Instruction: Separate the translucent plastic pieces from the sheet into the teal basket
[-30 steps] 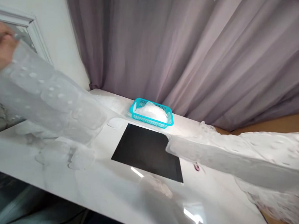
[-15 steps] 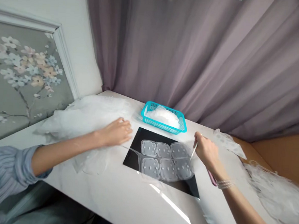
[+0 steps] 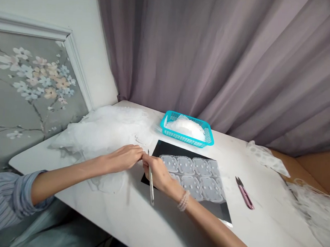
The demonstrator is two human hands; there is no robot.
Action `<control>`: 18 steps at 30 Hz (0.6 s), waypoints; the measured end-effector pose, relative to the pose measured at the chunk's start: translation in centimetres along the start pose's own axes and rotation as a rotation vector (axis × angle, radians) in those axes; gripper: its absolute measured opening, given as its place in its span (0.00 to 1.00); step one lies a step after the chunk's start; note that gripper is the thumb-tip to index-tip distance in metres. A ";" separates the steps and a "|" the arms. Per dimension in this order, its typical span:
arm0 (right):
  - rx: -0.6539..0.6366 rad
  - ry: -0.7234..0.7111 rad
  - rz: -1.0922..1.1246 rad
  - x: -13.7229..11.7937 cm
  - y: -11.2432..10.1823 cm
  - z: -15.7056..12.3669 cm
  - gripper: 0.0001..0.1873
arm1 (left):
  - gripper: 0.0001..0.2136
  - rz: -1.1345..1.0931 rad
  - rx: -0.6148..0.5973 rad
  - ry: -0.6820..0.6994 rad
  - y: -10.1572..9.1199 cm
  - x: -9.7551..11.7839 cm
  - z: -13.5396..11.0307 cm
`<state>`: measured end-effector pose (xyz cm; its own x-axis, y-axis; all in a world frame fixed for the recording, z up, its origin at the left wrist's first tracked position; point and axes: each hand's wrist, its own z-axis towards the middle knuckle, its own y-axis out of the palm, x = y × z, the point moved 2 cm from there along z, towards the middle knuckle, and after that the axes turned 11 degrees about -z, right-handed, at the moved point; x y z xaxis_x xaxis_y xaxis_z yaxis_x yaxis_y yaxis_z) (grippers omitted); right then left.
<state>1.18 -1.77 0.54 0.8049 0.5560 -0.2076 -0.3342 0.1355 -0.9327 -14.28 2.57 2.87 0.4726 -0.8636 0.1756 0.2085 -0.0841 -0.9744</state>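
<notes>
My right hand is closed around a slender white pen-like tool, whose thin dark tip points up and away above the fingers. My left hand has curled fingers and meets the right fingertips over the mat's left edge; what it pinches, if anything, is hidden. Beneath the right hand and forearm lies a black mat. On the mat is a translucent white sheet of rounded-square shapes with pale dots, its left part covered by my right hand.
Behind the mat stands a turquoise basket filled with white material. Sheer white fabric is heaped at the left. Pink-handled thread snips lie to the right. White scraps and a translucent pile sit farther right.
My right hand has swung left with the tool, from the sheet's right side to my left hand. The left hand has lowered slightly. The thread snips are now fully in sight.
</notes>
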 end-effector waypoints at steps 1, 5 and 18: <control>0.001 0.001 0.003 0.1 0.0 0.2 0.11 | 0.12 -0.002 0.011 -0.004 -0.4 -0.2 -0.3; 0.003 0.046 -0.043 0.7 -1.2 1.3 0.11 | 0.13 0.012 0.048 0.003 -1.9 -0.8 -1.8; -0.116 0.182 -0.361 0.7 -1.3 6.6 0.16 | 0.13 -0.058 0.068 0.157 -5.4 -1.1 -3.7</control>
<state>-1.12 3.86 3.57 0.9373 0.3339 0.0998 0.0345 0.1960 -0.9800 -19.07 2.18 7.37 0.3194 -0.9259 0.2017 0.2913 -0.1066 -0.9507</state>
